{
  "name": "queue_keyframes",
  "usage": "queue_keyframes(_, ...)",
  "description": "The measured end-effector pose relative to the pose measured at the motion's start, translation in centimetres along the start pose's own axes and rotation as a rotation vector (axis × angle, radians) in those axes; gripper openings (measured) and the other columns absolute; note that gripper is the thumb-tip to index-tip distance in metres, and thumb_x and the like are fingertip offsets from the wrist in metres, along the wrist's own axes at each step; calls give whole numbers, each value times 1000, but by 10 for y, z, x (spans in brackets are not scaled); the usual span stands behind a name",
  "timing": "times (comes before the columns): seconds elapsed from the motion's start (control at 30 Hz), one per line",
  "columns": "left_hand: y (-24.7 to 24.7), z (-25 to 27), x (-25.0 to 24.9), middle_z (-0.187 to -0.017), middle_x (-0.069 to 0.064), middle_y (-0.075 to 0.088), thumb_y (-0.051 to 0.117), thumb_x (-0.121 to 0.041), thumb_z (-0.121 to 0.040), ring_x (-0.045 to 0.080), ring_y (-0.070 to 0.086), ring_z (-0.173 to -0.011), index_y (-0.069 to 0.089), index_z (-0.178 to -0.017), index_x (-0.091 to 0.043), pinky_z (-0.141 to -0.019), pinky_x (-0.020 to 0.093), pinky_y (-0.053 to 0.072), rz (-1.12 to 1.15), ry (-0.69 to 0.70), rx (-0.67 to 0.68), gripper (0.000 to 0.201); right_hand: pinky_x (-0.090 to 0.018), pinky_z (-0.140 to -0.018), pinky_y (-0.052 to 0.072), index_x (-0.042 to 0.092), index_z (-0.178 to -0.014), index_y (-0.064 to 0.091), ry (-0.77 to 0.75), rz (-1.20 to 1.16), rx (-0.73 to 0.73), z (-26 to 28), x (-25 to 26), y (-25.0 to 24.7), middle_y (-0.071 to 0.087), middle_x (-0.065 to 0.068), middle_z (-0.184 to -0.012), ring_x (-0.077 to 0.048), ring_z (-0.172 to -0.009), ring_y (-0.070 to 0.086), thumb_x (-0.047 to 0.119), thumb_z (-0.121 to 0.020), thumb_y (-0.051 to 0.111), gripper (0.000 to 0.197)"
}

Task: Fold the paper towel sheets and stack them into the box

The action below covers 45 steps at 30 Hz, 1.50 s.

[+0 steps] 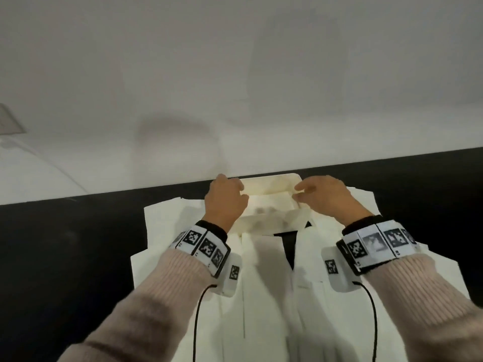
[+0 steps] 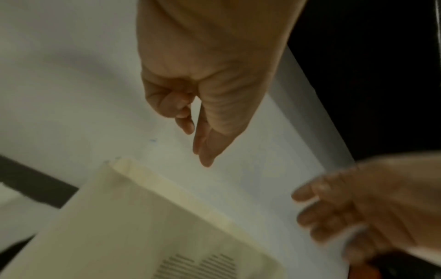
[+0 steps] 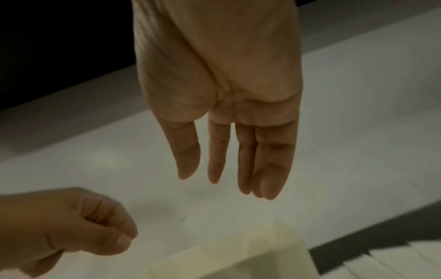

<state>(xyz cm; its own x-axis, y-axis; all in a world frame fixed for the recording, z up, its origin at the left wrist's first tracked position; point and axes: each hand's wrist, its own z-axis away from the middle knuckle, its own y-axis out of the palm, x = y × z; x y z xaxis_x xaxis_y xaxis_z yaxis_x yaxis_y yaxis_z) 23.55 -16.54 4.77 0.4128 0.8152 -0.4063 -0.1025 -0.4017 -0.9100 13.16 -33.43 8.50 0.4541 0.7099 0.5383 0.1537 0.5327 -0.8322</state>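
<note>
Surface: black tabletop [image 1: 65, 244], its far edge running along a plain pale wall [image 1: 235, 74]. A light-coloured fitting [image 1: 10, 121] sits on the wall at far left; detail too blurred to tell.

Paper towel sheets [image 1: 188, 257]: white, spread flat and overlapping across the near middle of the tabletop, under both forearms; a narrow strip of black shows between them just before the box.

Box [image 1: 271, 220]: cream, open-topped, shallow, at the far end of the sheets near the wall. A folded white sheet [image 1: 269, 202] appears to lie inside it; blur prevents certainty.

Left hand [image 1: 226, 202]: over the box's left rim, fingers curled inward toward the thumb. The left wrist view shows nothing between them; whether they touch the rim cannot be told.

Right hand [image 1: 324, 197]: over the box's right rim, fingers extended and relaxed, holding nothing.

Wrists: both carry bands [image 1: 206, 248] with black-and-white markers, over pink ribbed sleeves [image 1: 146, 309].
</note>
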Motion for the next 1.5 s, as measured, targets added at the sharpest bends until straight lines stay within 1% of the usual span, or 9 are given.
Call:
queue_keyframes(0.13,2,48,4,-114,4,58,64,-35,-85,17,57,-106,64,-108,-19,-86,27,45,304,-92,48,27,-36,-99,46,22,-109,64,238,-246,74,56,-51,9,62,0,-116,-17,-107,56,31,-83,69,29)
queue_keyframes(0.27,26,105,-3,-99,1,61,67,-35,-83,15,58,-86,61,-108,-15,-83,26,48,466,-186,326,32,-33,-80,44,11,-117,60,480,-366,57,106,-111,27,57,-8,-103,-22,-90,54,21,-81,73,40)
queue_keyframes(0.43,67,166,-16,-72,-2,54,71,-32,-80,11,50,-57,53,-78,-18,-64,23,47,540,-304,559,22,-36,-89,43,6,-135,45,596,-298,-10,146,-165,47,51,-15,-132,-29,-111,53,21,-81,72,62)
queue_keyframes(0.6,89,196,-35,-90,-2,57,69,-39,-80,18,60,-85,51,-90,-18,-82,27,49,467,-348,583,29,-37,-103,37,7,-142,36,619,-236,-27,157,-180,52,42,-17,-143,-33,-130,41,26,-82,69,70)
queue_keyframes(0.77,99,201,-58,-125,10,53,69,-37,-81,21,58,-103,32,-136,-3,-64,17,46,508,-451,489,75,-33,-99,38,5,-143,31,514,-271,81,154,-167,62,41,-16,-143,-31,-129,43,25,-84,68,72)
queue_keyframes(0.93,109,207,-66,-138,10,44,64,-47,-81,25,45,-125,32,-137,-4,-100,31,40,271,-422,436,77,-27,-91,40,3,-141,32,444,-342,147,151,-164,71,48,-14,-137,-28,-123,48,23,-82,71,74)
queue_keyframes(1.17,123,216,-74,-128,13,51,71,-40,-77,25,56,-113,30,-138,2,-93,32,50,448,-540,415,85,-36,-93,48,1,-132,45,483,-533,219,142,-184,70,57,-13,-127,-29,-113,56,22,-77,75,66)
queue_keyframes(1.37,129,215,-86,-118,7,64,66,-38,-81,22,60,-108,60,-119,-8,-87,27,48,401,-455,518,49,-33,-86,51,8,-107,66,400,-552,343,150,-170,81,70,-6,-104,-23,-96,65,20,-73,77,38)
queue_keyframes(1.5,133,211,-81,-115,7,66,66,-36,-82,23,61,-107,63,-116,-10,-91,30,50,465,-430,524,44,-26,-61,47,7,-103,57,462,-616,304,154,-175,73,65,-7,-103,-20,-85,62,21,-81,72,29)
